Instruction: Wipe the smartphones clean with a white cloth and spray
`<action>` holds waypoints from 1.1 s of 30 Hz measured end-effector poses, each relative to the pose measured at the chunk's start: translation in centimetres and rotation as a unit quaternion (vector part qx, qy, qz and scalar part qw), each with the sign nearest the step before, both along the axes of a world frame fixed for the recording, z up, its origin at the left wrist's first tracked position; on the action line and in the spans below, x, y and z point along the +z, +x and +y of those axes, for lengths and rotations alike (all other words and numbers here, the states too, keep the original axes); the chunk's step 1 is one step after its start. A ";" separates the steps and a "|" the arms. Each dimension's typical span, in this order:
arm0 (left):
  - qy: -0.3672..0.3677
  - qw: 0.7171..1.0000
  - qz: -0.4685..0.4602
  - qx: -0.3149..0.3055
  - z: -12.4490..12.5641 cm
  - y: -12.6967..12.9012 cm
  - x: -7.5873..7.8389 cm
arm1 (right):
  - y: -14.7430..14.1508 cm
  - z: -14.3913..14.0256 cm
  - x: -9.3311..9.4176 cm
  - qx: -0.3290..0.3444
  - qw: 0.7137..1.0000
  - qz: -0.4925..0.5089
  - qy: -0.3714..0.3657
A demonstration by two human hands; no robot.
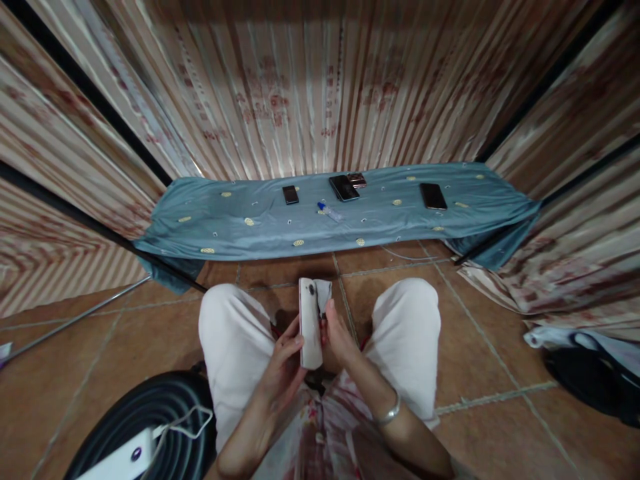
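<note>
Between my knees my left hand point(286, 357) grips a smartphone point(311, 333) with a pale back, tilted up on its edge with the camera lens near the top. My right hand point(340, 333) is close against the phone's right side, its fingers closed around a small whitish cloth point(325, 292). Part of the cloth sticks up beyond the fingers beside the lens. The fingertips behind the phone are hidden.
Ahead, a blue-covered bench point(270, 227) bears a small phone point(290, 195), a dark phone point(344, 188) beside a dark red item point(357, 180), another phone point(433, 196) and a blue-capped clear bottle point(330, 212). At left, a white device point(123, 459) with a cable rests on a black ridged round object point(175, 407).
</note>
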State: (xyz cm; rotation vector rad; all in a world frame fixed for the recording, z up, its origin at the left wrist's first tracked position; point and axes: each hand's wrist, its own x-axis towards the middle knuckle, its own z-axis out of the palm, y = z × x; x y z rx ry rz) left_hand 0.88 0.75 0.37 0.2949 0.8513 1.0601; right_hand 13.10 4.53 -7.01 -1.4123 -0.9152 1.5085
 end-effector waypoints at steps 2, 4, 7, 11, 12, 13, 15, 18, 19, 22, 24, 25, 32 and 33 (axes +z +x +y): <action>-0.003 1.000 0.012 -0.002 0.0 -0.1 0.1 | 0.2 -0.3 0.5 0.006 0.997 -0.056 0.053; 0.002 1.000 0.016 -0.007 0.1 -0.1 0.1 | 0.2 -0.6 1.2 0.016 0.989 -0.089 0.117; 0.019 1.000 0.022 -0.008 0.3 -0.2 0.3 | 0.0 -0.7 2.2 0.045 0.975 -0.093 0.199; 0.027 0.999 0.028 -0.006 0.6 -0.1 0.4 | 0.2 -0.2 2.7 0.070 0.961 -0.110 0.245; 0.025 0.999 0.027 -0.007 0.6 -0.1 0.4 | 0.3 -0.1 2.8 0.076 0.959 -0.120 0.246; 0.024 0.999 0.026 -0.008 0.6 -0.1 0.4 | 0.4 0.0 2.8 0.079 0.957 -0.130 0.246; 0.027 0.999 0.022 -0.009 0.7 -0.1 0.4 | 0.5 0.0 3.0 0.084 0.952 -0.150 0.254; 0.035 0.999 0.017 -0.004 0.9 -0.1 0.3 | 0.3 -0.4 3.2 0.103 0.939 -0.168 0.280; 0.035 0.999 0.018 0.000 1.0 -0.2 0.2 | 0.2 -0.7 3.3 0.112 0.935 -0.173 0.289; 0.033 0.999 0.021 0.015 1.5 -0.3 0.1 | -0.1 -1.4 3.2 0.132 0.924 -0.188 0.306; 0.030 0.999 0.024 0.023 1.8 -0.5 -0.1 | -0.3 -1.9 3.0 0.137 0.918 -0.196 0.315; 0.025 0.999 0.028 0.026 1.9 -0.6 -0.2 | -0.4 -2.1 3.0 0.139 0.916 -0.199 0.320; 0.029 0.998 0.034 0.045 2.2 -0.9 -1.1 | -0.4 -3.7 4.0 0.165 0.897 -0.184 0.367; 0.032 0.998 0.035 0.044 2.2 -0.9 -1.2 | -0.3 -3.7 4.1 0.173 0.893 -0.185 0.371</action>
